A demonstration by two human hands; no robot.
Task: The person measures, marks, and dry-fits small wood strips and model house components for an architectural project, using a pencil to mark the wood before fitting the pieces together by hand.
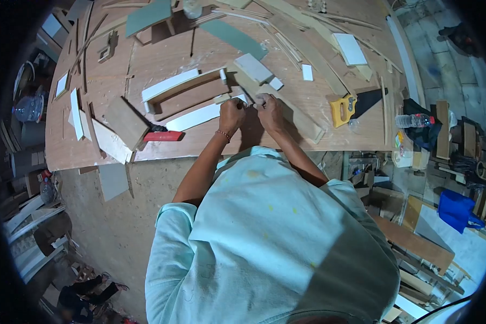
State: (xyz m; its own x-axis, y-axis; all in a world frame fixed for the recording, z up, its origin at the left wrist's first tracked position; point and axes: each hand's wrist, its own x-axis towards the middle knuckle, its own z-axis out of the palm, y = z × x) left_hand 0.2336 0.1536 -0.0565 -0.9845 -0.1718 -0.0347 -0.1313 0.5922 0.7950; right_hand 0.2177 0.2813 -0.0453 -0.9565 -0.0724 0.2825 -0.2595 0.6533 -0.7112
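Note:
Both hands are close together near the front edge of the wooden table. My left hand [232, 115] is closed at the right end of a white strip [195, 115] of a rectangular wooden frame [186, 90]; what its fingers pinch is too small to name. Just to its right, my right hand [269, 113] has its fingers curled together, with its fingertips hiding whatever they grip. A pale block [254, 68] lies beyond the hands, and a long board [302, 120] runs beside my right hand.
A yellow-handled saw [342, 110] lies at the right. At the left, a red-handled tool [163, 136] rests beside a brown board [125, 123]. Green panels [231, 38], strips and offcuts are spread over the far side of the table [162, 60].

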